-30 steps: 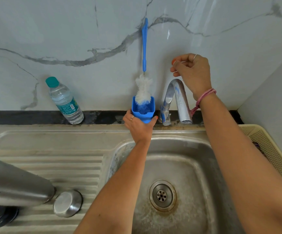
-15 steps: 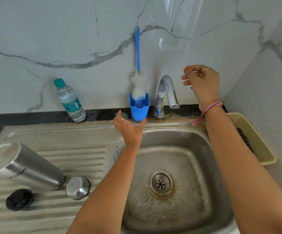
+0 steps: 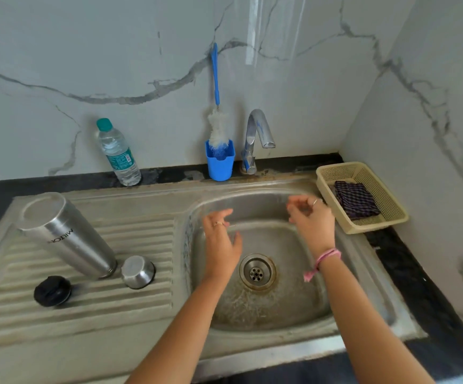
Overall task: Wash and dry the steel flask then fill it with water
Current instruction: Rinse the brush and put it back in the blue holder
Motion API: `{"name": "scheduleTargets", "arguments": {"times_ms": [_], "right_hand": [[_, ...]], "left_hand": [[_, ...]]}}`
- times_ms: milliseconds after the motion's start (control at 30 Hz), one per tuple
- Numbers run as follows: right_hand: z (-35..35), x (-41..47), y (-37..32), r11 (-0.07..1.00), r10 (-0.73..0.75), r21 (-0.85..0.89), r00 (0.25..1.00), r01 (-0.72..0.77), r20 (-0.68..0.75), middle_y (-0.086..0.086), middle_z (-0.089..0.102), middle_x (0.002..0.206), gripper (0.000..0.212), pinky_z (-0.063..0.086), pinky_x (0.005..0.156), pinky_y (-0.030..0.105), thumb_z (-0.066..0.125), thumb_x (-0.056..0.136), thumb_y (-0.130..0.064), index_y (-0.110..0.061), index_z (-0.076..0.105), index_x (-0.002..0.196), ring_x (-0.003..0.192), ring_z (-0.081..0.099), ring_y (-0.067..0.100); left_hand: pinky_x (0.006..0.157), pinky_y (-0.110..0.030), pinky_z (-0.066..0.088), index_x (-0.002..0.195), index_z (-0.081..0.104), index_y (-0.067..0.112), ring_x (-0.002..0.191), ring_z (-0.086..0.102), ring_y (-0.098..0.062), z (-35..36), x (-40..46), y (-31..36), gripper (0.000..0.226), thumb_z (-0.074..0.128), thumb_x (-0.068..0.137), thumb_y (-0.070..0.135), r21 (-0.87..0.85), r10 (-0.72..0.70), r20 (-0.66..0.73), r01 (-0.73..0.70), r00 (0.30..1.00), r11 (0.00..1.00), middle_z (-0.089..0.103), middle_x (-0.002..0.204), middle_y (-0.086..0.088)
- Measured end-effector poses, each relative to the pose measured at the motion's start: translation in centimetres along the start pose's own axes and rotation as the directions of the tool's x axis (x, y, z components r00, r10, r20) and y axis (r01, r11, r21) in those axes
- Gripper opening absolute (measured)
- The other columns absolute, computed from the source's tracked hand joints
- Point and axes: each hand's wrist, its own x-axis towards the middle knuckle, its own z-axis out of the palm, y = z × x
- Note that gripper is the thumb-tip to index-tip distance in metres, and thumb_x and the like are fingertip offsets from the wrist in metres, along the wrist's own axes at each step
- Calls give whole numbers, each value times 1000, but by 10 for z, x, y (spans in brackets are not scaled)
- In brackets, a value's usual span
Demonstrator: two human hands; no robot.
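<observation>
The steel flask (image 3: 64, 234) stands upside down on the ribbed drainboard (image 3: 80, 303) at the left. Its steel cap (image 3: 137, 271) and black stopper (image 3: 52, 290) lie beside it. Both of my hands hover over the sink basin (image 3: 277, 306) and hold nothing. My left hand (image 3: 220, 242) has relaxed, spread fingers. My right hand (image 3: 312, 220) has loosely curled fingers. A bottle brush (image 3: 217, 112) stands in a blue holder (image 3: 219, 162) beside the tap (image 3: 256, 134). A plastic water bottle (image 3: 118, 153) stands at the back wall.
A beige basket (image 3: 391, 212) holding a folded dark cloth (image 3: 356, 199) sits at the sink's right edge. The drain (image 3: 257, 271) lies in the basin's middle. Marble walls close off the back and the right side.
Both hands came down and back from the tap and the brush holder to over the basin. The left hand let go of the blue holder. The view pulled back.
</observation>
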Motion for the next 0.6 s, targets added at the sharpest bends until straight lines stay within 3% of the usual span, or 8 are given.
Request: {"name": "scheduleTargets", "arguments": {"times_ms": [67, 133, 233, 333, 467, 533, 600], "right_hand": [[4, -19, 32, 989, 91, -123, 991, -78, 101, -2, 69, 107, 24, 50, 65, 13, 65, 90, -6, -25, 68, 105, 73, 61, 4], [10, -34, 58, 953, 225, -260, 941, -158, 252, -2, 65, 120, 32, 51, 78, 19, 65, 88, -2, -24, 68, 112, 92, 63, 12], [16, -55, 77, 928, 286, -343, 863, -142, 417, -4, 59, 125, 47, 47, 96, 27, 70, 84, -2, -26, 63, 124, 117, 58, 18], [15, -62, 79, 945, 258, -289, 888, -151, 380, -2, 59, 123, 46, 48, 93, 27, 73, 84, -7, -22, 62, 126, 106, 61, 17], [7, -57, 71, 971, 196, -187, 948, -151, 251, -1, 66, 104, 32, 46, 86, 20, 71, 87, -16, -18, 64, 118, 92, 63, 11], [-2, -50, 68, 976, 169, -175, 961, -133, 218, -4, 65, 89, 25, 45, 83, 20, 69, 89, -19, -19, 65, 114, 84, 60, 6], [-14, -41, 68, 977, 146, -184, 962, -105, 230, -3, 63, 87, 23, 44, 79, 17, 68, 89, -17, -21, 65, 112, 81, 59, 5]], "left_hand": [[72, -7, 49, 121, 56, 10, 97, 59, -8, -2, -19, -11, 48, 69, 80, -12, -15, -41, 101, 43, 994, 999, 45, 124, -9], [72, -11, 52, 121, 56, 10, 109, 63, -14, -3, -32, -22, 47, 70, 81, -9, -22, -132, 242, 142, 961, 990, 49, 127, -7], [97, -18, 45, 135, 51, 15, 131, 50, -17, -8, -47, -29, 58, 71, 83, -3, 69, -199, 406, 188, 892, 980, 45, 137, -3], [108, -23, 37, 139, 48, 19, 130, 47, -14, -11, -56, -25, 63, 75, 83, 8, 137, -183, 443, 136, 878, 981, 46, 140, -1], [90, -19, 43, 133, 54, 15, 104, 57, -9, -6, -58, -16, 55, 77, 83, 13, 112, -193, 363, 163, 911, 980, 58, 125, -1], [89, -24, 47, 130, 56, 14, 97, 58, -9, -2, -56, -10, 50, 76, 84, 13, 106, -198, 331, 172, 922, 979, 60, 116, 2], [91, -30, 49, 127, 58, 14, 96, 60, -11, 3, -54, -5, 47, 75, 84, 12, 98, -201, 297, 179, 934, 979, 60, 110, 4]]}}
